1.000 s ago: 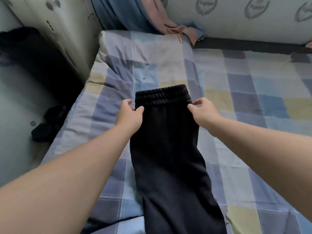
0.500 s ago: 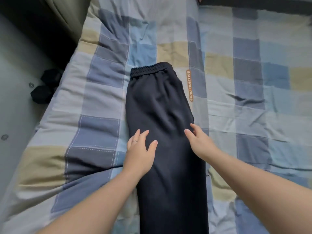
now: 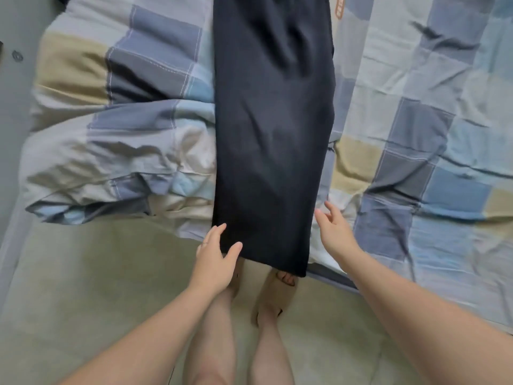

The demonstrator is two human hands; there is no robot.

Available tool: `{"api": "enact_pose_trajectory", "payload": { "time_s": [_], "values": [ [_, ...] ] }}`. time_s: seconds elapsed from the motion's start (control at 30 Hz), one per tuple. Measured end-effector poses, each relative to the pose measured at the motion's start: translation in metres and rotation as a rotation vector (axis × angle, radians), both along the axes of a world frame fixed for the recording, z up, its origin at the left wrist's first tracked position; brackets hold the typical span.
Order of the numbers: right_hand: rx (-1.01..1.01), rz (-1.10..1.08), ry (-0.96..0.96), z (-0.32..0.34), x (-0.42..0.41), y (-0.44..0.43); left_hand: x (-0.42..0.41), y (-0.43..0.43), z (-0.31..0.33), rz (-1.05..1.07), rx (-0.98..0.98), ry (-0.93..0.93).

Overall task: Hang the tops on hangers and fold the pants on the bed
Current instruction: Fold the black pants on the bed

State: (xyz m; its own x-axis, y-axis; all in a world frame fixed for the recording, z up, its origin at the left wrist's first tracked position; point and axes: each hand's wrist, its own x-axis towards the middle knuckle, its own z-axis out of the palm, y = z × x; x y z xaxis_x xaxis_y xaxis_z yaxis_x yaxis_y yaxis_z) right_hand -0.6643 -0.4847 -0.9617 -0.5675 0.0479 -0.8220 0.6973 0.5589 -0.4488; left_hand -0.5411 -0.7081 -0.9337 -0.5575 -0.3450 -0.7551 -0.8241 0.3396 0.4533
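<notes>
Both hands at pants (image 3: 272, 134) hem, left hand (image 3: 215, 262) touching, right hand (image 3: 333, 234) beside

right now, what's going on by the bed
A person stands at the bed's edge, over a pair of black fabric pants laid flat on the blue, grey and beige checked bedcover, leg ends hanging off the edge. Both hands are open at those ends: the left hand touches one side, the right hand is beside the other. No fold shows yet.
</notes>
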Motion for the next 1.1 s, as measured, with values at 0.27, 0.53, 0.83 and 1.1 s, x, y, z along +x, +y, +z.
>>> {"api": "enact_pose_trajectory", "payload": {
  "time_s": [0.27,0.53,0.83,1.1],
  "values": [
    [-0.054,-0.085,0.005,-0.055,0.07,0.009,0.034,0.0,-0.05,0.082,-0.021,0.006],
    [-0.114,-0.234,0.016,-0.08,0.092,0.002,0.02,-0.016,-0.092,0.161,-0.015,0.152],
    [-0.249,-0.123,-0.17,-0.08,0.13,-0.008,0.04,-0.027,-0.105,0.025,0.237,-0.061],
    [-0.163,-0.238,-0.33,-0.034,0.196,0.001,0.1,-0.022,-0.073,0.064,0.33,-0.36]
  ]
}}
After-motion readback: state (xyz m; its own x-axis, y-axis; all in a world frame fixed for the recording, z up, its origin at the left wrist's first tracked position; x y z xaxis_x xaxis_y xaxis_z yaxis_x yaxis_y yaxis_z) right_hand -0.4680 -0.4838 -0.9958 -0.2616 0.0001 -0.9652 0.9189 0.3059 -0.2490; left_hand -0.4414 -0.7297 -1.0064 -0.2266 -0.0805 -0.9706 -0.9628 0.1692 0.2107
